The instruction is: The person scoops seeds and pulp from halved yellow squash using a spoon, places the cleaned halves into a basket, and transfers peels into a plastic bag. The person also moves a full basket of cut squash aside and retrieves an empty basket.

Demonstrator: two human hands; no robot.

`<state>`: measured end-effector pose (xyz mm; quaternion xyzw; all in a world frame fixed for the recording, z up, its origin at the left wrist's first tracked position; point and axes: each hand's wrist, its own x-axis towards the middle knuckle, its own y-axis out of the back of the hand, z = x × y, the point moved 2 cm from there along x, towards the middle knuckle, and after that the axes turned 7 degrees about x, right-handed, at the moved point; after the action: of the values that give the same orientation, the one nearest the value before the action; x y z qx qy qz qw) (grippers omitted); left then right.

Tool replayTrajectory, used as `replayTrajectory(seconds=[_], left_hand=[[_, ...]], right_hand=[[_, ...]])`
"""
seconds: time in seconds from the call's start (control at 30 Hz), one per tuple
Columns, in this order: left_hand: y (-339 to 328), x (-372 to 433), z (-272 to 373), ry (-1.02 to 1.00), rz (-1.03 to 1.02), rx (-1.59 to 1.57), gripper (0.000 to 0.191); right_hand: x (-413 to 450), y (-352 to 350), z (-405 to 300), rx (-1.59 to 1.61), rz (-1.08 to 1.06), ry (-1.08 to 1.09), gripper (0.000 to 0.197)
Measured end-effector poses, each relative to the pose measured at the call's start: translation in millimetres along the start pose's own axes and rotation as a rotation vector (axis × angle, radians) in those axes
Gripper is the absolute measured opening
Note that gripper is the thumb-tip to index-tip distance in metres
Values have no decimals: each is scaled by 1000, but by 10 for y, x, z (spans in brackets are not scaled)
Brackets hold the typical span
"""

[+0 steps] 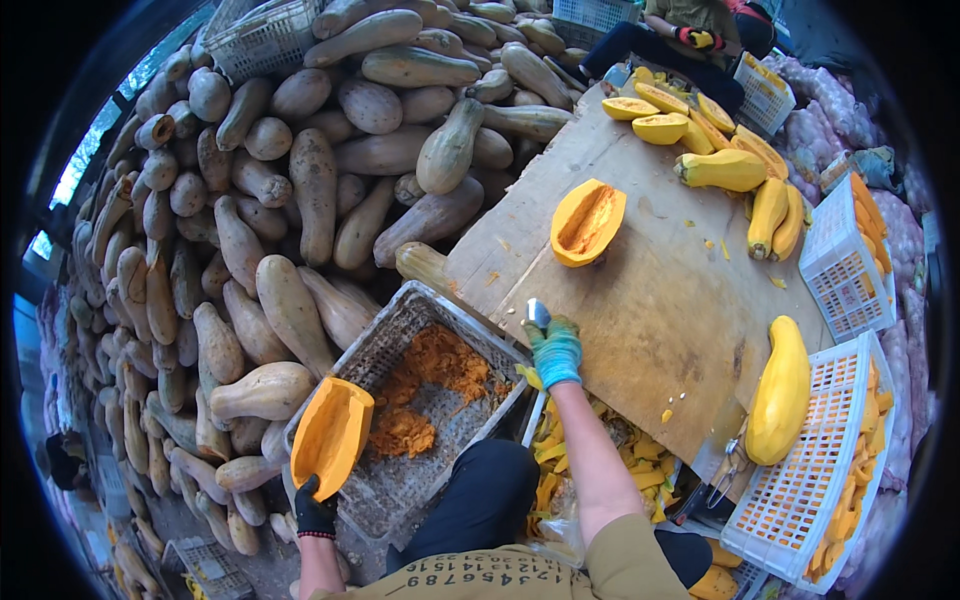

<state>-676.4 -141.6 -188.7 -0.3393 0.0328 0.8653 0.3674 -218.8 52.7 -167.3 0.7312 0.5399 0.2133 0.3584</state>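
Observation:
My left hand (318,511), in a black glove, holds the lower end of a peeled pumpkin half (330,435). The half's cavity is scooped smooth, and it is tilted over the left side of a dirty plastic crate (442,457). Orange pumpkin pulp (427,382) lies in that crate. In its blue-green glove my right hand (555,351) grips a metal spoon (537,312), bowl up, by the near left edge of a wooden board (645,322). Farther up the board sits another pumpkin half (589,223), its cavity lined with stringy pulp.
Unpeeled pumpkins (300,187) are heaped on the left. Peeled halves (660,127) lie at the board's far end, near a seated person (697,37). A whole peeled pumpkin (780,390), a peeler (726,465) and a white crate of pieces (810,457) are at right. Peelings (637,465) lie below.

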Motion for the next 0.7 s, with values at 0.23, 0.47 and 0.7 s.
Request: replayTrajectory(seconds=[0.23,0.47,0.7], left_hand=[[-104,63,75,-89,9,-3,36],[-1304,184,284,-126,-214,231,39],[-3466,-460,-524,99,-862,455,34]], right_hand=[[247,-454,-406,511,139,155,27],[-397,-372,-112,455,-392,-24,34],[-1133,965,1544,1249,447,-574,36]])
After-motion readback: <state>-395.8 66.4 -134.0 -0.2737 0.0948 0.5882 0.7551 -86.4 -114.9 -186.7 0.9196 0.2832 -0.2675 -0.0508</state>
